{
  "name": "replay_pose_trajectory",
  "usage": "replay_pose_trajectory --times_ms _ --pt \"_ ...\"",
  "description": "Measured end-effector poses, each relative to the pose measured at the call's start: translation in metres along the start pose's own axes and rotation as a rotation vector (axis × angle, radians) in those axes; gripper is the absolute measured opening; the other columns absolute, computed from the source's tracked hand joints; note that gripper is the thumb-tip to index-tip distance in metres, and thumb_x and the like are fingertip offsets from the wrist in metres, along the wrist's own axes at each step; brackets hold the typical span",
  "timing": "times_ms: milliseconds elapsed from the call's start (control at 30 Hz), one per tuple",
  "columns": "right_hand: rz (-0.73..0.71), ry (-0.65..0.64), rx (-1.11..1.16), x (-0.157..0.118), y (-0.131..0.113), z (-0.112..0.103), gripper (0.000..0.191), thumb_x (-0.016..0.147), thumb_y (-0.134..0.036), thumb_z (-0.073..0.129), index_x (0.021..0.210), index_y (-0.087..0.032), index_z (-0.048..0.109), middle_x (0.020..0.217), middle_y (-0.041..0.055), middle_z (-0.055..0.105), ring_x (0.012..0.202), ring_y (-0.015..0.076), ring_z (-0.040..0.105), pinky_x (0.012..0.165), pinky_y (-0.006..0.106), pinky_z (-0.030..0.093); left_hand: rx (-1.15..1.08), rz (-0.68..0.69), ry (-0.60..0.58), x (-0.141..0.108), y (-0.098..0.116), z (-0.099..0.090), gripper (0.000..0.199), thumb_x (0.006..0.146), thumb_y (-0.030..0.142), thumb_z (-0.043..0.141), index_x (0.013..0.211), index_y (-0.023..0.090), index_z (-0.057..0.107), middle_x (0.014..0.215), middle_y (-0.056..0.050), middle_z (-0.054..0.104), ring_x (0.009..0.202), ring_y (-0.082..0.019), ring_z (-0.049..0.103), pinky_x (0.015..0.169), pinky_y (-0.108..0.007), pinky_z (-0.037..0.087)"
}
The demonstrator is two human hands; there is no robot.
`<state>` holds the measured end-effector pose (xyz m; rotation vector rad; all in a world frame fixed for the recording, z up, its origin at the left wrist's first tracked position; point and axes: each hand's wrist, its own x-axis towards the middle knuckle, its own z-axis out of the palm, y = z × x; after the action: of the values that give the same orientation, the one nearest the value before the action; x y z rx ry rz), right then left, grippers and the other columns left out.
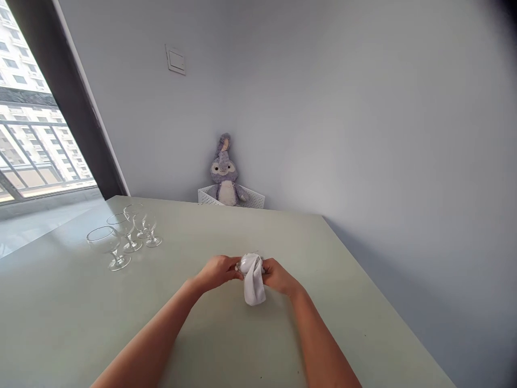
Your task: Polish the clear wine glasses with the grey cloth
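Over the middle of the table, my left hand is closed on the left side of a clear stemmed glass, probably by its stem or foot. A white cloth lies against the glass's bowl and hangs down in a loose fold toward me. From the right, my right hand grips the cloth at the glass, its fingers partly hidden behind the fabric. Whether the cloth is inside the bowl or only around it I cannot tell. The glass is tipped on its side, mostly covered by cloth and fingers.
Several clear stemmed glasses stand upright on the pale green table at the left. Beyond the far edge, a grey plush toy sits in a white perforated basket. Grey walls meet behind it; a window is at the left.
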<state>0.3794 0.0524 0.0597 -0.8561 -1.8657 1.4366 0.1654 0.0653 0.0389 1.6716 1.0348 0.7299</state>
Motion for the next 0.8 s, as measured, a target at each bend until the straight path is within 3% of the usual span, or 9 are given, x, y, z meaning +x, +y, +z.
replay_pose_trajectory --times_ms 67,100,267,333,433,567,633,733,800 --pt "0.006 -0.054 -0.016 -0.002 -0.001 -0.006 0.023 0.065 -0.034 0.065 0.056 -0.014 0.059 0.055 -0.004 0.049 0.055 0.0102 0.04 0.053 0.024 0.034 0.104 -0.014 -0.191 -0.001 0.0 0.001 0.022 0.068 0.042 0.063 0.064 0.021 0.058 0.052 0.003 0.053 0.048 -0.013 0.05 0.049 -0.022 0.034" --pt "0.014 -0.057 -0.004 -0.001 -0.001 -0.007 0.027 0.065 -0.038 0.065 0.056 -0.014 0.059 0.055 -0.0037 0.05 0.055 0.0108 0.043 0.053 0.024 0.036 0.137 0.007 -0.202 -0.001 0.0 0.003 0.025 0.069 0.045 0.061 0.063 0.021 0.057 0.052 0.002 0.054 0.046 -0.013 0.048 0.048 -0.022 0.033" --pt "0.127 0.086 0.18 0.006 0.011 -0.004 0.05 0.074 -0.058 0.048 0.061 -0.012 0.061 0.057 0.0016 0.054 0.056 0.0134 0.05 0.055 0.027 0.041 0.114 0.287 0.354 0.002 0.004 0.017 0.02 0.06 0.034 0.073 0.076 0.025 0.064 0.051 0.0 0.053 0.062 -0.018 0.053 0.078 -0.031 0.038" --pt "0.135 0.143 0.197 0.008 0.015 0.0 0.045 0.073 -0.056 0.053 0.066 -0.012 0.061 0.056 0.0003 0.052 0.054 0.0119 0.048 0.053 0.025 0.04 -0.066 0.246 0.46 0.003 0.005 0.021 0.018 0.064 0.026 0.072 0.08 0.024 0.064 0.053 -0.002 0.052 0.073 -0.021 0.055 0.088 -0.033 0.033" --pt "0.085 0.134 0.155 0.008 0.016 0.003 0.035 0.068 -0.047 0.064 0.077 -0.014 0.065 0.063 -0.0002 0.055 0.059 0.0119 0.048 0.058 0.025 0.038 -0.259 0.126 0.48 0.003 0.005 0.019 0.013 0.067 0.019 0.068 0.079 0.022 0.065 0.054 -0.003 0.052 0.075 -0.021 0.054 0.083 -0.03 0.035" --pt "0.06 0.026 0.1 0.003 0.009 -0.001 0.029 0.068 -0.04 0.066 0.085 -0.016 0.067 0.076 0.0004 0.06 0.072 0.0146 0.051 0.069 0.027 0.039 -0.02 0.122 0.294 0.0 0.007 0.008 0.027 0.057 0.025 0.076 0.082 0.026 0.066 0.051 0.002 0.05 0.057 -0.015 0.047 0.062 -0.023 0.035" --pt "0.056 -0.043 0.087 -0.001 0.005 -0.005 0.026 0.068 -0.038 0.066 0.084 -0.017 0.068 0.075 -0.0004 0.06 0.073 0.0146 0.051 0.07 0.027 0.039 0.08 0.081 0.063 -0.003 0.01 0.001 0.019 0.063 0.037 0.071 0.076 0.024 0.064 0.05 0.003 0.048 0.05 -0.012 0.043 0.053 -0.021 0.031" --pt "0.07 -0.123 0.087 -0.003 0.006 -0.01 0.024 0.067 -0.038 0.067 0.075 -0.016 0.068 0.065 -0.0017 0.056 0.066 0.0134 0.049 0.064 0.026 0.038 0.134 -0.005 -0.312 -0.007 0.016 -0.006 0.035 0.076 0.05 0.051 0.067 0.018 0.06 0.052 0.001 0.052 0.046 -0.01 0.042 0.047 -0.021 0.031" --pt "0.093 -0.073 0.124 0.0 0.012 -0.009 0.026 0.065 -0.04 0.068 0.069 -0.014 0.067 0.06 -0.0016 0.055 0.061 0.0126 0.048 0.06 0.025 0.037 0.261 0.005 -0.289 -0.007 0.017 -0.004 0.04 0.081 0.052 0.041 0.075 0.017 0.06 0.059 -0.001 0.058 0.05 -0.012 0.048 0.051 -0.023 0.035"
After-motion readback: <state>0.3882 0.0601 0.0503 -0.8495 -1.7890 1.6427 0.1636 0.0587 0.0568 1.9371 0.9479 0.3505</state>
